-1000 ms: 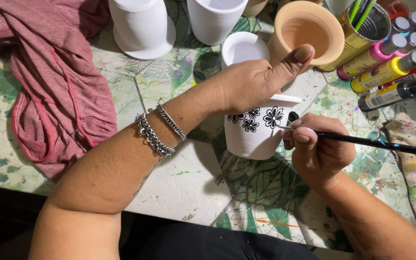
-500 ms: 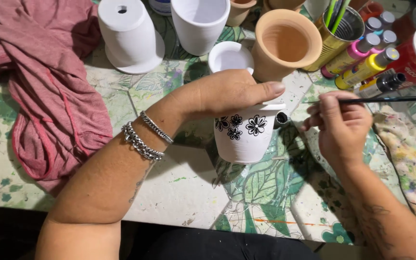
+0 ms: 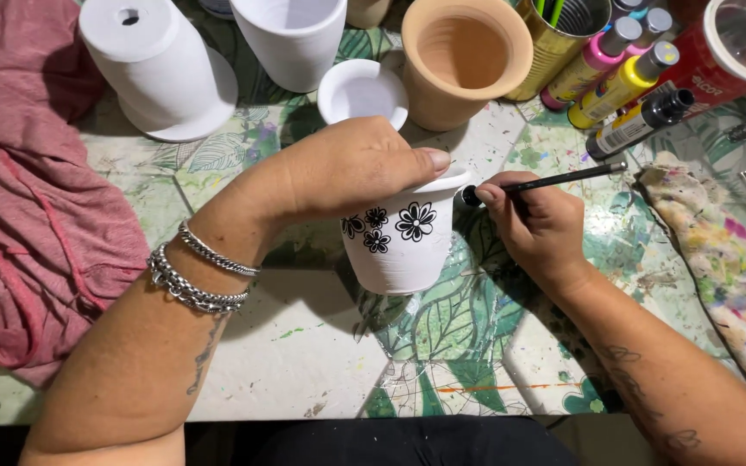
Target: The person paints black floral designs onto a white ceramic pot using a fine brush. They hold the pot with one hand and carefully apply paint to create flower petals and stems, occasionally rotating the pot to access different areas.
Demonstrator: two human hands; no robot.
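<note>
Table (image 3: 304, 345) surface: pale, paint-flecked, printed with green leaf outlines. Crowded along the far edge. An upturned white pot (image 3: 153, 65) with a drain hole stands at far left; beside it an upright white pot (image 3: 295, 39); a small white saucer (image 3: 363, 91) sits just behind the left hand; a bare terracotta pot (image 3: 464, 56), matte and flared at the rim, stands next to the saucer. Further right, a yellow tin (image 3: 559, 43) holding green sticks, then paint bottles lying on their sides: pink (image 3: 593, 56), yellow (image 3: 623, 82), black-capped (image 3: 641, 125). A red tub (image 3: 727, 52) with a clear lid sits at the far right corner. A crumpled pink cloth (image 3: 28, 198), soft knit, covers the left side of the table. A paint-stained rag (image 3: 727, 250) lies at right.

Left hand (image 3: 347, 168), with metal chain bracelets (image 3: 196, 276) at the wrist: draped over the rim of the small white pot (image 3: 399, 246), fingers curled and clamped over its top edge, hiding the opening. The pot stands at table centre, slightly tilted, smooth and tapered, with black flowers painted on its near side.

Right hand (image 3: 537, 224): pinches a thin black brush (image 3: 546, 181) between thumb and fingers, handle pointing away right, tip touching or just beside the pot's rim; contact cannot be confirmed
</note>
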